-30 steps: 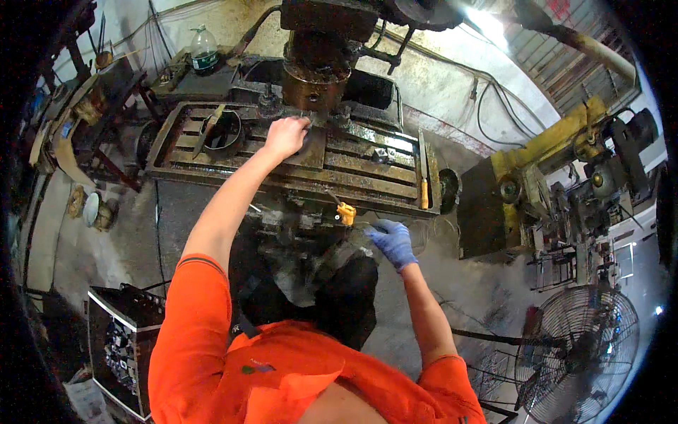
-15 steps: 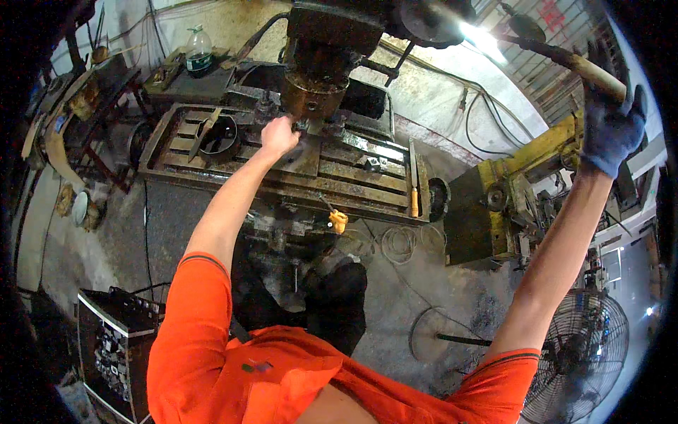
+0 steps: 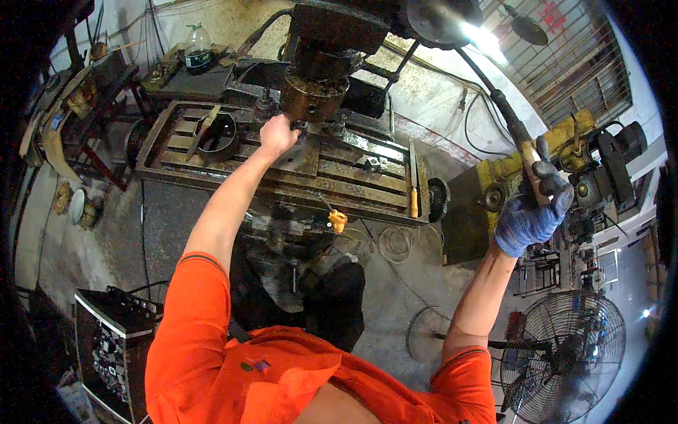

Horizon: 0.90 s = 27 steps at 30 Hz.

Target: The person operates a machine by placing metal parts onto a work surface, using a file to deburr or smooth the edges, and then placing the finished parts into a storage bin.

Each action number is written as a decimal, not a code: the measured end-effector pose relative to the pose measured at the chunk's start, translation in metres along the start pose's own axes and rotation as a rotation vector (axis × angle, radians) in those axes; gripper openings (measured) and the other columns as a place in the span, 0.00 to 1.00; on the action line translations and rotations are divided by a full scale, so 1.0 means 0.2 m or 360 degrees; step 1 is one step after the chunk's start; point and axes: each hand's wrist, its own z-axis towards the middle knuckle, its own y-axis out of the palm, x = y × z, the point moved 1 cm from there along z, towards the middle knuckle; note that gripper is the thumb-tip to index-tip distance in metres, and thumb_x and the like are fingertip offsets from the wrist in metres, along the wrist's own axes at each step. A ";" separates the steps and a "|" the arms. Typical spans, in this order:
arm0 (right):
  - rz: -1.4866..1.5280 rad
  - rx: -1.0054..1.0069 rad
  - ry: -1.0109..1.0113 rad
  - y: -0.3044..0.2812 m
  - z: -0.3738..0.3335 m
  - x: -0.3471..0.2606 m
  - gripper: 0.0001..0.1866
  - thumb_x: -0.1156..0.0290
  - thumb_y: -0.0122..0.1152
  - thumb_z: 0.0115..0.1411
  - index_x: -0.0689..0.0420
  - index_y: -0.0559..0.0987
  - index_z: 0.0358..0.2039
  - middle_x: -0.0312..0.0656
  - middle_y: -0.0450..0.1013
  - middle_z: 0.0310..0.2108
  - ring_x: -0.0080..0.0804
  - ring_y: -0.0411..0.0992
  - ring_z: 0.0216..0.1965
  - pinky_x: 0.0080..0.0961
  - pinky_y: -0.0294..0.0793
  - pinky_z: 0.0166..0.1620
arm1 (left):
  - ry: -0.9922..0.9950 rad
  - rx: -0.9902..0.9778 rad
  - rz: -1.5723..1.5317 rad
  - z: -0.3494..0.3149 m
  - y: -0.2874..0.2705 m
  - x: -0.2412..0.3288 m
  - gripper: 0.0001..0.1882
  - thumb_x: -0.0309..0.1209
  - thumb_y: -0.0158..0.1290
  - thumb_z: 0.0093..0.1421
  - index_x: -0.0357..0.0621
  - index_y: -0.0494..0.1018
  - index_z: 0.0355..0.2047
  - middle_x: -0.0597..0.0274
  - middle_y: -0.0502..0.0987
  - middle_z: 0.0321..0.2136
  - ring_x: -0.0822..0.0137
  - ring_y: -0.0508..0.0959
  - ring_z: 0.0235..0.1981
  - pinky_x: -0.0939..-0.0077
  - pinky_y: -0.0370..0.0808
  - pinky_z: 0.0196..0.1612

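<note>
My bare left hand (image 3: 279,134) is closed just under the dark spindle head (image 3: 316,99) of a milling machine. A small dark piece shows at its fingertips; what it is I cannot make out. On the right, my right hand (image 3: 534,215), in a blue-grey knit glove, grips the light end of a long lever (image 3: 519,134). The lever's dark shaft slants up to the machine's round hub (image 3: 445,21). Below the spindle lies the slotted, oily worktable (image 3: 353,187). On its left stands a round dark pan (image 3: 219,136) with a brush (image 3: 205,127) across it.
A wooden-handled file (image 3: 414,198) lies along the table's right end. A yellow-orange knob (image 3: 337,221) sticks out at the front. To the right stand a yellow machine (image 3: 487,184) and a large fan (image 3: 565,353). A dark cabinet (image 3: 116,346) is at lower left; coiled cable (image 3: 397,244) lies on the floor.
My right hand has pulled the lever down and inward, from the upper right toward me. My left hand stays at the spindle.
</note>
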 end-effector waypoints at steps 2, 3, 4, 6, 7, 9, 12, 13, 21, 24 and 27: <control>0.0014 0.0073 -0.0014 0.01 -0.02 0.01 0.24 0.57 0.35 0.62 0.64 0.73 0.25 0.46 0.71 0.27 0.54 0.67 0.45 0.48 0.58 0.53 | 0.0006 -0.0008 0.0023 -0.01 0.00 0.00 0.17 0.41 0.58 0.43 0.41 0.74 0.28 0.49 0.75 0.28 0.52 0.75 0.34 0.61 0.72 0.36; 0.0092 0.0131 0.0051 0.02 -0.05 0.02 0.24 0.57 0.36 0.62 0.63 0.72 0.24 0.46 0.71 0.27 0.53 0.67 0.45 0.48 0.57 0.53 | 0.0018 -0.0017 0.0045 -0.01 0.00 0.00 0.17 0.41 0.58 0.43 0.41 0.74 0.28 0.49 0.75 0.28 0.52 0.75 0.33 0.61 0.72 0.36; 0.0174 0.0186 0.0106 0.03 -0.06 0.02 0.23 0.57 0.37 0.62 0.63 0.72 0.23 0.46 0.71 0.27 0.52 0.68 0.44 0.48 0.57 0.53 | 0.0032 -0.0016 0.0062 -0.01 -0.01 0.00 0.17 0.41 0.58 0.43 0.41 0.74 0.29 0.50 0.75 0.28 0.52 0.75 0.33 0.62 0.72 0.36; 0.0182 0.0097 0.0023 0.00 -0.09 0.05 0.21 0.58 0.39 0.61 0.62 0.70 0.22 0.45 0.70 0.27 0.50 0.68 0.44 0.49 0.56 0.53 | 0.0110 0.0061 -0.0024 0.00 0.01 -0.02 0.18 0.41 0.58 0.44 0.40 0.73 0.30 0.49 0.75 0.28 0.52 0.75 0.34 0.62 0.72 0.35; 0.0152 0.0088 0.0011 -0.01 -0.10 0.05 0.21 0.58 0.39 0.61 0.61 0.69 0.21 0.45 0.70 0.27 0.50 0.68 0.44 0.50 0.56 0.53 | 0.0149 0.0094 -0.0061 -0.01 0.02 -0.02 0.19 0.41 0.58 0.44 0.40 0.73 0.31 0.49 0.75 0.28 0.52 0.75 0.34 0.62 0.72 0.35; 0.0041 0.0096 -0.0027 0.00 -0.10 0.03 0.14 0.67 0.45 0.58 0.61 0.66 0.19 0.42 0.69 0.25 0.45 0.70 0.41 0.44 0.60 0.50 | 0.0077 0.0024 0.0031 0.01 0.02 -0.05 0.19 0.40 0.58 0.45 0.41 0.73 0.34 0.48 0.75 0.27 0.53 0.76 0.30 0.63 0.73 0.33; -0.0376 0.0177 -0.0061 0.04 -0.11 0.00 0.08 0.79 0.49 0.52 0.61 0.65 0.18 0.41 0.69 0.25 0.41 0.71 0.37 0.34 0.65 0.44 | 0.0050 -0.0259 -0.0352 -0.01 -0.09 -0.03 0.20 0.37 0.57 0.46 0.39 0.72 0.38 0.47 0.76 0.25 0.57 0.77 0.23 0.66 0.73 0.28; -0.0487 0.0176 -0.0093 0.05 -0.12 -0.01 0.07 0.82 0.50 0.50 0.60 0.65 0.18 0.40 0.69 0.24 0.39 0.72 0.36 0.31 0.67 0.42 | 0.0042 -0.0374 -0.0568 -0.05 -0.15 -0.03 0.20 0.35 0.56 0.47 0.38 0.71 0.40 0.47 0.76 0.25 0.59 0.77 0.20 0.67 0.73 0.27; -0.0152 0.0135 0.0238 -0.18 -0.21 0.25 0.07 0.84 0.56 0.43 0.61 0.75 0.25 0.39 0.72 0.25 0.29 0.68 0.26 0.26 0.68 0.33 | 0.0231 -0.0579 -0.0828 -0.54 -0.56 -0.38 0.19 0.30 0.53 0.52 0.36 0.69 0.43 0.59 0.76 0.25 0.76 0.72 0.17 0.80 0.70 0.19; 0.0251 0.0142 0.0352 -0.29 -0.22 0.30 0.06 0.76 0.56 0.49 0.62 0.76 0.29 0.40 0.73 0.29 0.30 0.69 0.31 0.31 0.70 0.39 | 0.0114 -0.0472 -0.0815 -0.79 -0.83 -0.58 0.19 0.31 0.53 0.52 0.35 0.69 0.43 0.59 0.76 0.23 0.75 0.73 0.17 0.78 0.71 0.21; -0.1200 0.0018 -0.0423 -0.17 -0.28 0.21 0.11 0.69 0.53 0.54 0.62 0.75 0.34 0.44 0.72 0.34 0.35 0.70 0.35 0.35 0.70 0.42 | -0.0250 -0.0260 -0.0693 -1.09 -1.16 -0.84 0.19 0.31 0.52 0.51 0.34 0.69 0.42 0.58 0.75 0.22 0.74 0.74 0.20 0.78 0.72 0.22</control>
